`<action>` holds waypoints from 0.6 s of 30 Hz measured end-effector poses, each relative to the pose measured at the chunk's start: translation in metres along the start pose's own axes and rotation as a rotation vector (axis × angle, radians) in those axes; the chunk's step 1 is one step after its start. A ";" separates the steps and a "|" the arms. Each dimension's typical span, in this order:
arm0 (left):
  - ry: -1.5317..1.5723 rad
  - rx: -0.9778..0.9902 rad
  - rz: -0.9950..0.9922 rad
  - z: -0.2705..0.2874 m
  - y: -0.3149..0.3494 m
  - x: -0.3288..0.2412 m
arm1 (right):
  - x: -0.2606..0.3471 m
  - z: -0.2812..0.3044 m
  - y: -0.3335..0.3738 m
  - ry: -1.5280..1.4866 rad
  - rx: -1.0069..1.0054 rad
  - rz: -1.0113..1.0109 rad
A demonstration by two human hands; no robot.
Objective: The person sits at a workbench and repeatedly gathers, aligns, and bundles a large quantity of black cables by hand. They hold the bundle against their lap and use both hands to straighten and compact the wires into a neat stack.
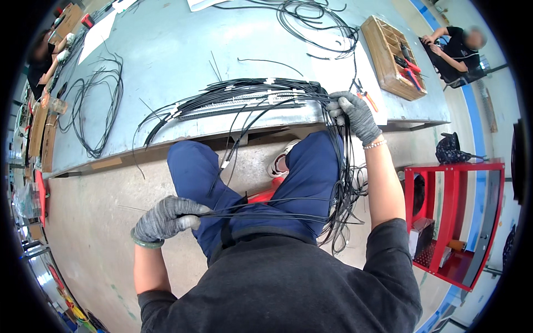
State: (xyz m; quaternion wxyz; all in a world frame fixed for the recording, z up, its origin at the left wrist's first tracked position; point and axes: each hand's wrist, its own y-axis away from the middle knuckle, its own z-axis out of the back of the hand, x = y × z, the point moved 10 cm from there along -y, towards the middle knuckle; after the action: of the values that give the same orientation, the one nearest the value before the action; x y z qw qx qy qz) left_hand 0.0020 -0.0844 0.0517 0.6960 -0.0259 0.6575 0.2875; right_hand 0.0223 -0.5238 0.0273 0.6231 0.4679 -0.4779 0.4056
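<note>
Both my hands wear grey knit gloves. Out to the left of my lap, my left hand (169, 219) is closed around a few thin black cables (266, 215), which stretch across my thighs. At the table's near edge, my right hand (356, 115) grips a bundle of black cables (343, 183) that hangs down past my right knee in tangled loops. A long bound cable harness (233, 91) with white tags lies along the front of the table, its right end reaching my right hand. Orange-handled pliers (367, 100) rest just beyond that hand.
The wide metal table (183, 50) carries loose cable coils (100, 100) at left and more coils (311, 22) at the back. A wooden box (391, 58) of tools stands right. A red metal cabinet (438, 222) is beside me. Two other people sit at far left and right.
</note>
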 end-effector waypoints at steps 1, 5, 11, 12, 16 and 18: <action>0.063 0.047 0.081 -0.005 0.001 0.013 | 0.000 0.000 0.000 0.005 0.001 0.003; 0.204 0.133 0.370 -0.032 0.009 0.088 | -0.001 0.000 0.002 -0.019 0.029 0.001; -0.282 0.147 0.134 -0.051 0.011 0.129 | -0.004 0.002 -0.001 -0.090 0.030 -0.001; -0.279 0.031 0.105 -0.034 0.005 0.111 | -0.002 0.002 0.000 -0.086 0.031 -0.004; -0.201 -0.568 -0.038 0.052 -0.030 0.037 | 0.014 -0.007 0.008 -0.013 0.030 0.013; -0.194 -0.686 -0.100 0.080 -0.064 0.012 | 0.016 -0.007 0.008 -0.016 0.043 0.042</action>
State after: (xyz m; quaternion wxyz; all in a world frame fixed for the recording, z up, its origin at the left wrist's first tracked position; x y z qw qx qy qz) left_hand 0.1017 -0.1000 0.0298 0.7192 -0.2625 0.4514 0.4583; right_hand 0.0201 -0.5140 0.0436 0.6003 0.4745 -0.4837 0.4249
